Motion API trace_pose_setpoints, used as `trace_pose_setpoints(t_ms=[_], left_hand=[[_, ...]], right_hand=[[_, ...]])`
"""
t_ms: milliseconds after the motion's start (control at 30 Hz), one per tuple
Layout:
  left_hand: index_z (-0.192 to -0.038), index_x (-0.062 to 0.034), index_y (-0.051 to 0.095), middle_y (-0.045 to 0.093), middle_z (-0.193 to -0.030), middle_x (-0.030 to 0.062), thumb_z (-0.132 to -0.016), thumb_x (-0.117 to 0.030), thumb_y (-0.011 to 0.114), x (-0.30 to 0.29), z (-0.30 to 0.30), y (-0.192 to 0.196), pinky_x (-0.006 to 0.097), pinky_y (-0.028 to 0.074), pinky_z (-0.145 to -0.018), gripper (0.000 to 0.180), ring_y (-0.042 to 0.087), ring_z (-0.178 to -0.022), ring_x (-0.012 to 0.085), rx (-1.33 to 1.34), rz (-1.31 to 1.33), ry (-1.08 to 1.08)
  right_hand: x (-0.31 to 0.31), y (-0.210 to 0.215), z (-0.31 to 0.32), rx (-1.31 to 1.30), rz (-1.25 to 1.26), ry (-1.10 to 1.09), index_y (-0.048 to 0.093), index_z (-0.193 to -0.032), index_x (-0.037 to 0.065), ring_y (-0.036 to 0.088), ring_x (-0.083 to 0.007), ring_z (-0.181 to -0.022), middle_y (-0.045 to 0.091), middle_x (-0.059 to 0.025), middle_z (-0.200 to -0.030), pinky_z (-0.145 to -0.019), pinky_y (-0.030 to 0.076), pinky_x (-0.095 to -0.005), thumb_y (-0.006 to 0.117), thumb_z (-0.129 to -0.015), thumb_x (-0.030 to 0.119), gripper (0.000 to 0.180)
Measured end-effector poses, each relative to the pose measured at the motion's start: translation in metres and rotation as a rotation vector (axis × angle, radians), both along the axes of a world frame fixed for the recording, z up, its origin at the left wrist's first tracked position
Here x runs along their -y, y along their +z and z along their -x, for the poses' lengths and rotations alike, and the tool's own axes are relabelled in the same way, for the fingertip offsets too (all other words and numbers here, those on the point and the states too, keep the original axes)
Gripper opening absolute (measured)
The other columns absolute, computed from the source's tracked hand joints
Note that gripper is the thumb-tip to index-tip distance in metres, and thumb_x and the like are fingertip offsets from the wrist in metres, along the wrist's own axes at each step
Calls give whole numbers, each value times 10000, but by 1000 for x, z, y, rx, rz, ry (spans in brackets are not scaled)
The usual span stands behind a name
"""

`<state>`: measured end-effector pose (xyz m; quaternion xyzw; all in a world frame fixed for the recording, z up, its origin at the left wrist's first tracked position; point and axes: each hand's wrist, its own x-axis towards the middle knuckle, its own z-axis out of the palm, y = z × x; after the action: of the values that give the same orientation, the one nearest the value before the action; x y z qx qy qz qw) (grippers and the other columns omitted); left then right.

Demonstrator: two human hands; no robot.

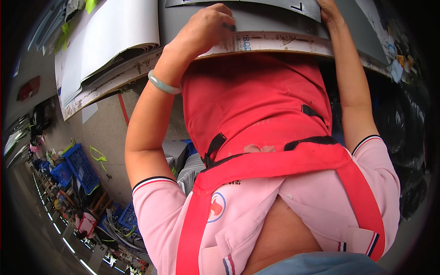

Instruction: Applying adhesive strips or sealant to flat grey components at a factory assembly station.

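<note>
My left hand (pixel 208 28) is closed above the front edge of the work table, fingers curled round a small dark thing (pixel 228 27) that I cannot make out. Beneath it lies a dark grey sheet (pixel 176 30). On that sheet rests a shiny grey template plate (pixel 275 9) with black marks, cut off by the upper edge of the picture. My right hand (pixel 328 11) touches the plate's right end; its fingertips are partly out of the picture. A pale bangle sits on my left wrist.
A stack of white sheets (pixel 107 36) with curled edges hangs over the table's left front. The table's worn edge (pixel 270 45) runs close to my red apron. On the floor at left are blue crates (pixel 81 167) and loose strips. Dark plastic bags (pixel 403 123) stand at right.
</note>
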<state>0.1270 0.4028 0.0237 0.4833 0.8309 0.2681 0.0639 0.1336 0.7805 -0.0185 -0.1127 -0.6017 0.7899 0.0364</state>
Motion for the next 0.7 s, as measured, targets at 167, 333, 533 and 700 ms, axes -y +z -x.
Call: trace_pose_setpoints(t_ms=[167,333,533,700], left_hand=[[-807,-17,716,687,-899,155,-763,-1,707,-3,10,-2,361,558,-793,47,653,-961,304,82,-21,-145],[-836,-15,720,695,-881,135,-775,-37,712,-1,11,-18,383,551,-834,66,636,-941,309,-190,-486,-319],[-820,-22,706,693,-881,117,-807,-83,716,-1,-1,-13,386,534,-874,63,621,-974,308,-220,-188,-188],[-1025,-5,740,681,-1203,88,-896,-21,659,6,-6,-7,390,564,-896,153,682,-1009,333,-175,47,-75]], right_hand=[[-3,-1,-1,20,4,-16,623,-1222,63,707,-139,-881,718,-47,-1038,-777,606,-300,667,-1017,229,268],[0,0,0,5,-5,2,628,-1217,63,705,-135,-871,719,-43,-1031,-772,603,-294,664,-1019,227,260],[-7,-5,0,-11,-13,2,631,-1223,64,703,-129,-870,720,-40,-1033,-772,598,-291,662,-1019,210,253],[-3,-6,2,8,-10,-22,634,-1221,65,701,-126,-864,722,-39,-1031,-769,595,-288,662,-1019,205,248]])
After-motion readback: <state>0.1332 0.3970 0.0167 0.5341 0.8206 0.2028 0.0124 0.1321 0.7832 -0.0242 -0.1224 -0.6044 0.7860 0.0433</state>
